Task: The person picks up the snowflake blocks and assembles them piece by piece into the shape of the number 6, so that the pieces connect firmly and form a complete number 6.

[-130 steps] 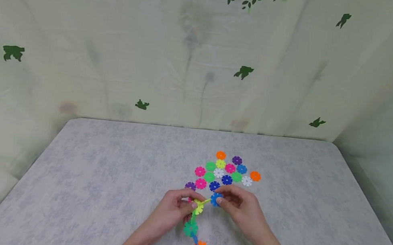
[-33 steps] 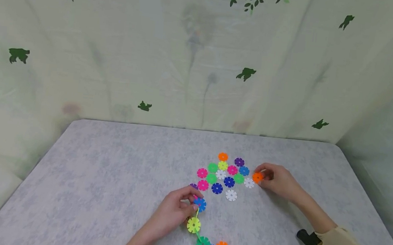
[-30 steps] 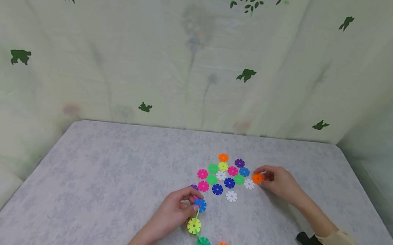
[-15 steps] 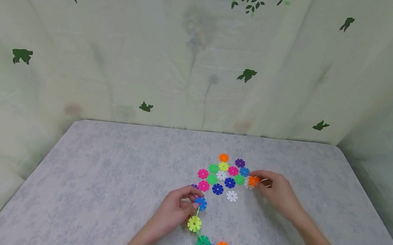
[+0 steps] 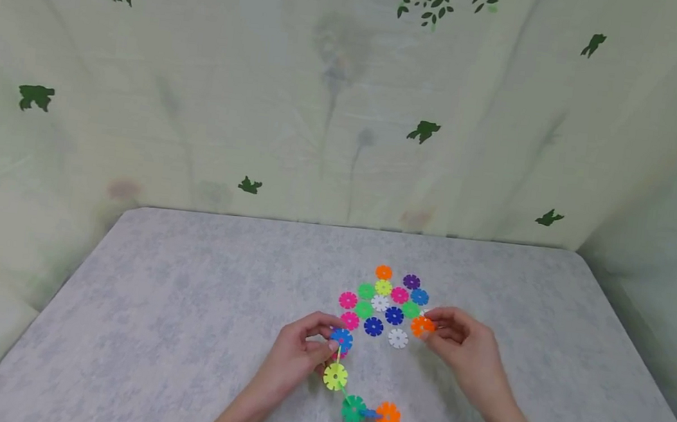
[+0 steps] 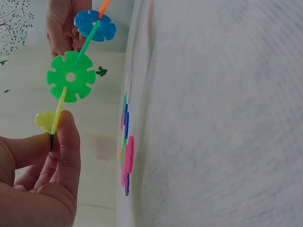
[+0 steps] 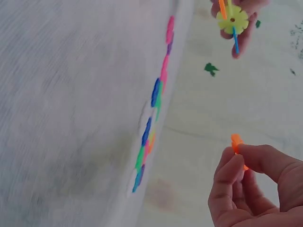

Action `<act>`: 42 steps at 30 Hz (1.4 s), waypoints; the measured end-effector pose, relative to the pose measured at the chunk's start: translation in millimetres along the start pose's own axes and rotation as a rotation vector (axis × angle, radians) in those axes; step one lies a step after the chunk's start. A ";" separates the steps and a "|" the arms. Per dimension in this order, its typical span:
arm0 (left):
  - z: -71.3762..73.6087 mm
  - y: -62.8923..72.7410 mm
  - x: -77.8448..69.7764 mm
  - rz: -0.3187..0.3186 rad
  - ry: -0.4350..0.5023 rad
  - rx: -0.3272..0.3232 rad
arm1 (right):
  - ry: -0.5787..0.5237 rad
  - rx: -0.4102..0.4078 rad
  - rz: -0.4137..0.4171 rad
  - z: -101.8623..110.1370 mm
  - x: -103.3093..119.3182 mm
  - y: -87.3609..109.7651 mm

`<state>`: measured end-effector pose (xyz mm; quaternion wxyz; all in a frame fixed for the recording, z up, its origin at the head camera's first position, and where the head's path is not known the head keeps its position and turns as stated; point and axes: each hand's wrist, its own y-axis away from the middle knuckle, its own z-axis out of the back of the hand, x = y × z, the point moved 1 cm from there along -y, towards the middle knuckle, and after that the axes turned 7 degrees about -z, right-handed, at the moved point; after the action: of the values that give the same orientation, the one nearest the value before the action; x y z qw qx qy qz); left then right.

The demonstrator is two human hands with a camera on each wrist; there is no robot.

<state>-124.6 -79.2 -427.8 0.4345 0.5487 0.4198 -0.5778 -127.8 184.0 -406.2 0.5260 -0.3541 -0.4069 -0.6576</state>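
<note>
My left hand (image 5: 290, 359) pinches a blue snowflake disc (image 5: 341, 340) at the upper end of a chain of slotted plastic discs. From it the chain runs down through a yellow disc (image 5: 335, 376) and a green disc (image 5: 353, 410), then across to an orange disc (image 5: 388, 417). Seen from the left wrist, green (image 6: 71, 76) and blue (image 6: 94, 26) chain discs stand out beyond thumb and forefinger. My right hand (image 5: 467, 347) holds a loose orange snowflake disc (image 5: 422, 327) by its edge, raised off the table in the right wrist view, apart from the chain.
Several loose discs lie flat beyond the hands, among them a dark blue disc (image 5: 373, 326), a pink disc (image 5: 350, 320) and a white disc (image 5: 398, 338). They rest on a grey mottled table (image 5: 211, 280). A patterned curtain (image 5: 215, 85) hangs behind its far edge.
Earlier, both hands were at the blue disc by the yellow one. The right hand then reached the orange disc at the far right, picked it up and brought it left and nearer.
</note>
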 end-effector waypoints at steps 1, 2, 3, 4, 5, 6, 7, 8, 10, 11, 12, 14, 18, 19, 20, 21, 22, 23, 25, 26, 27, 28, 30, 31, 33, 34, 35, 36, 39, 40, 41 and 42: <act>-0.1 0.2 -0.2 0.001 0.007 -0.001 | -0.016 -0.004 -0.002 -1.9 1.0 2.6; -0.2 0.3 -0.5 0.000 0.013 -0.001 | -0.034 -0.009 -0.002 -3.8 1.6 5.0; -0.4 0.6 -0.7 -0.001 0.018 0.000 | -0.051 -0.012 0.004 -5.9 2.2 7.2; -0.5 0.8 -0.9 -0.003 0.020 0.003 | -0.070 -0.016 0.015 -7.9 2.6 9.2; -0.7 0.9 -1.1 -0.004 0.021 0.008 | -0.087 -0.013 0.027 -10.1 2.9 11.3; -1.1 1.2 -1.5 -0.005 0.020 0.015 | -0.107 -0.003 0.040 -12.3 3.0 13.1; -1.5 1.5 -2.0 -0.007 0.018 0.024 | -0.120 0.009 0.053 -14.6 3.2 14.7; -2.0 1.8 -2.7 -0.005 0.015 0.032 | -0.129 0.020 0.063 -16.9 3.5 16.0; -3.0 2.2 -4.1 0.002 0.008 0.051 | -0.147 0.048 0.076 -21.7 4.2 17.6; -3.6 2.5 -5.0 0.007 0.007 0.061 | -0.144 0.062 0.080 -24.1 4.7 18.0; -4.2 2.7 -5.7 0.011 0.005 0.070 | -0.143 0.077 0.080 -26.6 5.1 18.2; -5.3 2.9 -7.1 0.020 0.006 0.084 | -0.145 0.097 0.077 -30.7 6.5 19.0; -6.9 4.2 -8.4 0.019 0.011 0.111 | -0.150 0.130 0.056 -37.8 8.2 20.7; -7.1 4.4 -8.4 0.022 0.017 0.119 | -0.145 0.132 0.053 -39.1 8.4 21.2; -7.3 4.7 -8.4 0.024 0.025 0.126 | -0.137 0.130 0.054 -40.1 8.4 21.8; -7.6 4.8 -8.4 0.027 0.034 0.133 | -0.125 0.127 0.054 -40.9 8.6 22.3; -7.8 4.8 -8.3 0.032 0.043 0.141 | -0.111 0.124 0.059 -41.5 8.5 22.7; -8.0 4.8 -8.1 0.035 0.054 0.152 | -0.104 0.121 0.065 -41.8 8.5 23.2; -8.4 4.7 -7.9 0.040 0.071 0.171 | -0.094 0.122 0.077 -42.2 8.3 23.7; -8.5 4.7 -7.7 0.042 0.076 0.178 | -0.093 0.126 0.082 -42.2 7.9 23.9; -8.6 4.7 -7.5 0.042 0.081 0.184 | -0.096 0.133 0.086 -42.3 7.6 24.1; -8.5 4.8 -7.3 0.042 0.086 0.188 | -0.099 0.140 0.091 -42.4 7.3 23.9; -8.2 4.8 -7.0 0.041 0.094 0.190 | -0.102 0.155 0.097 -42.6 6.8 23.8; -8.1 4.8 -7.0 0.041 0.097 0.189 | -0.103 0.160 0.105 -42.7 6.3 23.9; -7.7 4.7 -6.9 0.036 0.096 0.190 | -0.115 0.172 0.110 -42.9 5.7 23.8; -7.6 4.7 -7.2 0.034 0.096 0.191 | -0.120 0.176 0.112 -43.0 5.6 23.8; -7.6 4.7 -7.5 0.035 0.097 0.191 | -0.126 0.181 0.112 -43.2 5.4 23.9; -7.6 4.8 -7.9 0.036 0.098 0.192 | -0.136 0.185 0.111 -43.4 5.3 24.0; -8.1 5.5 -8.9 0.042 0.107 0.200 | -0.167 0.202 0.107 -44.4 5.1 24.2; -8.4 5.8 -9.5 0.045 0.114 0.203 | -0.175 0.210 0.108 -44.8 5.0 24.4; -8.7 6.0 -10.0 0.046 0.124 0.207 | -0.184 0.219 0.109 -45.0 4.9 24.8; -8.8 6.3 -10.4 0.046 0.132 0.210 | -0.189 0.226 0.112 -45.3 4.8 25.1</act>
<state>-115.9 -72.0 -417.9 0.3591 0.6378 0.3717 -0.5710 -105.8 138.1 -416.8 0.5577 -0.3752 -0.5053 -0.5412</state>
